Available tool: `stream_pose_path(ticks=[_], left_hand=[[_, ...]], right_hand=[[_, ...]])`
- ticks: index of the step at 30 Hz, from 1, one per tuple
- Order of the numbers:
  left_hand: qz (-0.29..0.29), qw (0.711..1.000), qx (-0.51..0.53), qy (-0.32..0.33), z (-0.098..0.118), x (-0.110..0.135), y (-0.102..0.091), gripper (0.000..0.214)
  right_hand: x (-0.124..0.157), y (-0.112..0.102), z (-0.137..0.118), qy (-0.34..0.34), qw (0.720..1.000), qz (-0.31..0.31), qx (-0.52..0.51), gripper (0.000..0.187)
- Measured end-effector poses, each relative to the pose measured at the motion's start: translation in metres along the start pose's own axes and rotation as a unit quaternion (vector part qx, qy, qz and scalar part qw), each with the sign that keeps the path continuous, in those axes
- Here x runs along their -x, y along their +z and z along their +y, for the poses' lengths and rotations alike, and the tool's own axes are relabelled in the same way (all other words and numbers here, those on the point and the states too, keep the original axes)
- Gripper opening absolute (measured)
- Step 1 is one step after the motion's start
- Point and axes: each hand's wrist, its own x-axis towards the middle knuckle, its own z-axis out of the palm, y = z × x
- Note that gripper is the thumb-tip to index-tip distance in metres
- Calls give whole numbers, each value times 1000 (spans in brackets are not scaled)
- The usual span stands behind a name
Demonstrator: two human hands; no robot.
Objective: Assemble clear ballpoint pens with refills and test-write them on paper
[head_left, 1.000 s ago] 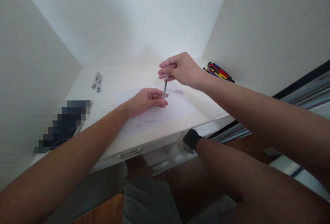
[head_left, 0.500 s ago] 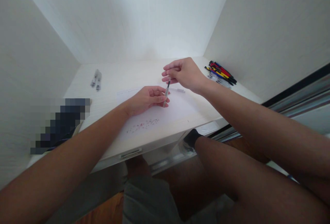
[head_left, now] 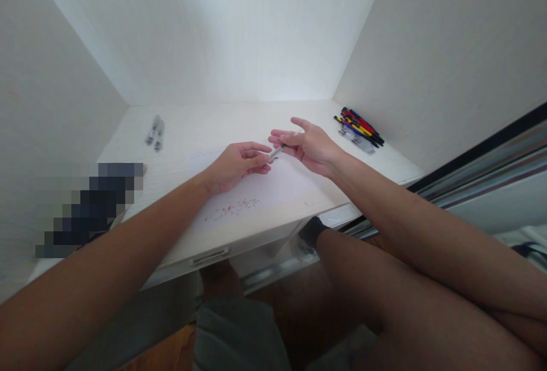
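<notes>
My left hand (head_left: 237, 167) is closed, with the thumb and fingers pinching one end of a pale, slim pen barrel (head_left: 276, 153). The barrel slants up to the right, over a sheet of white paper (head_left: 294, 180). At its dark upper end my right hand (head_left: 310, 146) pinches with thumb and fingertips, the little finger stretched away. Whether that dark part is a refill or the pen's own end, I cannot tell. Below the hands, the sheet carries a scatter of small dark and reddish marks (head_left: 233, 210).
Two clear pens (head_left: 154, 133) lie at the back left of the white desk (head_left: 222, 117). A pile of red, yellow, blue and black pens (head_left: 361, 126) rests at the right, with clear pens (head_left: 359, 142) beside it. A blurred-out dark object (head_left: 98, 206) stands on the left. White panels enclose the desk.
My right hand has come down, closer to my left. The pen has tilted from nearly upright to a flatter slant, and less dark length shows. The right little finger has spread.
</notes>
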Motion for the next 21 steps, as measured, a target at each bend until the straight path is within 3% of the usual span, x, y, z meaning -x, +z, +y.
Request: stream_pose_path(ticks=[5,10,15,21], left_hand=[[21,999,27,22,2,-2,3,15],[23,998,48,22,2,-3,2,16],[-8,1000,20,-6,5,0,3,30],[38,998,-34,-45,14,4,9,9]], right_hand=[[5,0,6,43,999,-13,-23,52],[7,-3,11,31,999,-8,-3,30],[6,-6,8,-8,999,30,8,28],[10,-11,6,-31,998,39,25,30]])
